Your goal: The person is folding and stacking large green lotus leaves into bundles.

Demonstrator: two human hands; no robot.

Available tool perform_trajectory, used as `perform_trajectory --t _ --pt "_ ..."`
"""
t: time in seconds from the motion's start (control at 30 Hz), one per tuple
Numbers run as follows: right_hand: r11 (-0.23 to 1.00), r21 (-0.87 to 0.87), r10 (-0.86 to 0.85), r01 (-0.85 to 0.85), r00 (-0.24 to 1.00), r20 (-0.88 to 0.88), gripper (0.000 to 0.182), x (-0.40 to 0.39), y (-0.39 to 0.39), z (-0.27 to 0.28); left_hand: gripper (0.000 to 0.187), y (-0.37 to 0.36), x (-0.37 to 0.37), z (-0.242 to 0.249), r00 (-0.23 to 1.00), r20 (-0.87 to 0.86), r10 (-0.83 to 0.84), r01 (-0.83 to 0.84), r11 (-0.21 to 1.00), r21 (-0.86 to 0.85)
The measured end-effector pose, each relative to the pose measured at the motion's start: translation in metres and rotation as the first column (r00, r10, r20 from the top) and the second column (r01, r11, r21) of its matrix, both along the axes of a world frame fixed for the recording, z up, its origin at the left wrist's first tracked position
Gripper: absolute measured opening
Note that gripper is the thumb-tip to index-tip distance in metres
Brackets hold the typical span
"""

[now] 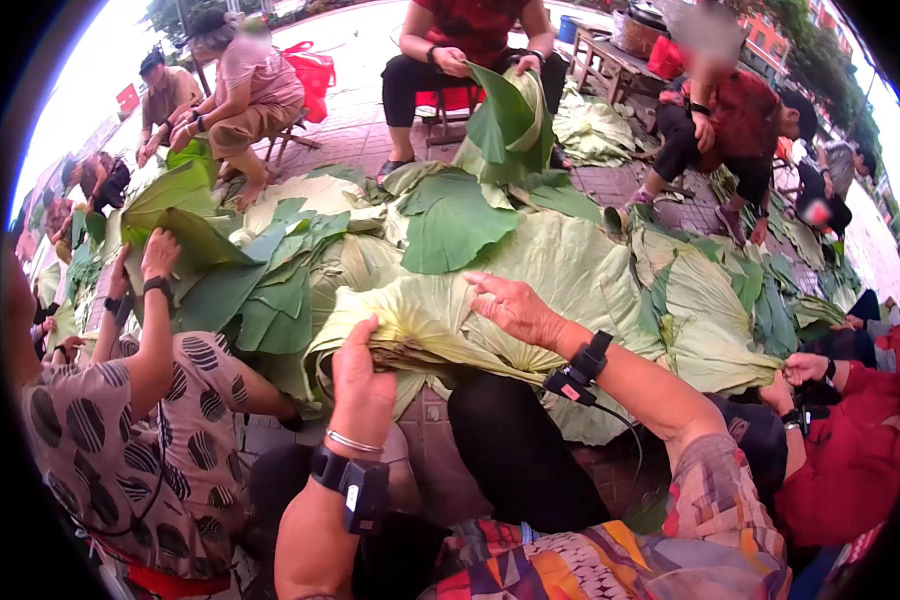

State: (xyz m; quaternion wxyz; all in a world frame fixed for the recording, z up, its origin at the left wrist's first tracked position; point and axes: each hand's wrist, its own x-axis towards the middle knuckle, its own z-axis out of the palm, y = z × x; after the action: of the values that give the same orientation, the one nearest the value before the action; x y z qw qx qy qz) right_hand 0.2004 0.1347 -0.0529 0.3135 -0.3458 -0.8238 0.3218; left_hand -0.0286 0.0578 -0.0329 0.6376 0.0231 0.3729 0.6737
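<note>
Head cam: my left hand [362, 378] is clenched on the gathered stem end of a big pale lotus leaf [420, 325], thumb up, fingers wrapped round the bunched folds. My right hand [510, 305] lies flat on top of the same leaf w/ fingers spread, pressing, not gripping. The leaf sits at the near edge of the leaf pile [570, 260], just above my knees, folded into pleats. Both wrists carry black strap devices; left also has a silver bangle [354, 441]. Pile covers the brick ground [360, 130] in the middle, mix of dark green & pale undersides. On my left, a person in a dotted shirt [90, 420] w/ hand on a green leaf. Across, a seated person holds up a folded green leaf [510, 120]. Right side, a red sleeve [850, 450] near the pile edge.
</note>
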Motion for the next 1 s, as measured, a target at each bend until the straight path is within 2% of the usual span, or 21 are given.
perform_trajectory --t 0.07,0.1,0.17,0.2,0.27,0.3,0.37,0.43,0.5,0.63,0.7,0.77,0.8,0.87,0.9,0.97,1.0 --pt "0.971 0.063 -0.237 0.230 0.958 0.162 0.051 0.040 0.013 -0.046 0.024 -0.004 -0.003 0.016 0.999 0.039 -0.034 0.033 0.999 0.010" --pt "0.954 0.093 -0.299 0.285 0.927 0.225 0.053 0.055 0.021 -0.071 0.023 -0.001 -0.008 0.004 1.000 0.004 -0.014 0.014 1.000 0.001" --pt "0.924 0.022 -0.358 0.381 0.847 0.393 0.063 0.092 0.020 -0.127 0.022 -0.006 -0.015 0.010 0.999 -0.029 0.025 -0.025 0.999 -0.021" --pt "0.918 0.005 -0.367 0.397 0.844 0.391 0.063 0.108 0.014 -0.155 0.021 -0.004 -0.016 0.011 0.999 -0.038 0.029 -0.030 0.999 -0.039" --pt "0.924 0.014 -0.309 0.382 0.725 0.615 0.075 0.121 -0.004 -0.187 0.020 -0.009 -0.028 0.011 0.998 -0.052 0.046 -0.049 0.997 -0.054" --pt "0.923 0.000 -0.303 0.385 0.728 0.615 0.075 0.119 -0.014 -0.193 0.021 -0.010 -0.026 0.018 0.998 -0.051 0.046 -0.050 0.995 -0.083" --pt "0.940 0.053 -0.251 0.337 0.578 0.776 0.083 0.112 -0.029 -0.203 0.024 -0.009 -0.029 0.013 0.995 -0.080 0.058 -0.064 0.994 -0.084" --pt "0.941 0.076 -0.266 0.330 0.585 0.766 0.090 0.105 -0.031 -0.216 0.026 -0.010 -0.027 0.015 0.996 -0.078 0.045 -0.051 0.995 -0.088" --pt "0.945 0.161 -0.288 0.284 0.494 0.821 0.091 0.094 -0.032 -0.231 0.029 -0.010 -0.027 0.017 0.997 -0.066 0.039 -0.046 0.992 -0.114" --pt "0.898 0.188 -0.381 0.398 0.489 0.785 0.093 0.077 -0.028 -0.232 0.030 -0.011 -0.025 0.015 0.994 -0.102 0.032 -0.046 0.990 -0.135" --pt "0.895 0.168 -0.370 0.414 0.476 0.798 0.086 0.073 -0.027 -0.229 0.030 -0.011 -0.025 0.015 0.995 -0.094 0.021 -0.034 0.991 -0.133" --pt "0.887 0.200 -0.407 0.416 0.501 0.764 0.072 0.072 -0.026 -0.239 0.031 -0.013 -0.023 0.016 0.992 -0.118 0.040 -0.055 0.990 -0.129" --pt "0.888 0.201 -0.406 0.413 0.501 0.764 0.072 0.070 -0.026 -0.246 0.031 -0.013 -0.023 0.015 0.992 -0.117 0.043 -0.058 0.990 -0.129" --pt "0.854 0.350 -0.521 0.386 0.616 0.591 0.048 0.068 -0.024 -0.258 0.031 -0.014 -0.023 0.014 0.996 -0.085 -0.001 -0.008 0.995 -0.103" --pt "0.855 0.353 -0.519 0.381 0.617 0.592 0.048 0.068 -0.021 -0.252 0.031 -0.014 -0.023 0.012 0.997 -0.081 0.004 -0.013 0.995 -0.101" --pt "0.837 0.024 -0.499 0.547 0.744 0.444 0.030 0.069 -0.004 -0.238 0.030 -0.014 -0.024 0.008 0.997 -0.079 0.009 -0.018 0.993 -0.114" --pt "0.756 0.044 -0.635 0.653 0.715 0.293 0.026 0.070 0.004 -0.233 0.030 -0.014 -0.023 0.007 0.997 -0.075 0.012 -0.020 0.994 -0.108"
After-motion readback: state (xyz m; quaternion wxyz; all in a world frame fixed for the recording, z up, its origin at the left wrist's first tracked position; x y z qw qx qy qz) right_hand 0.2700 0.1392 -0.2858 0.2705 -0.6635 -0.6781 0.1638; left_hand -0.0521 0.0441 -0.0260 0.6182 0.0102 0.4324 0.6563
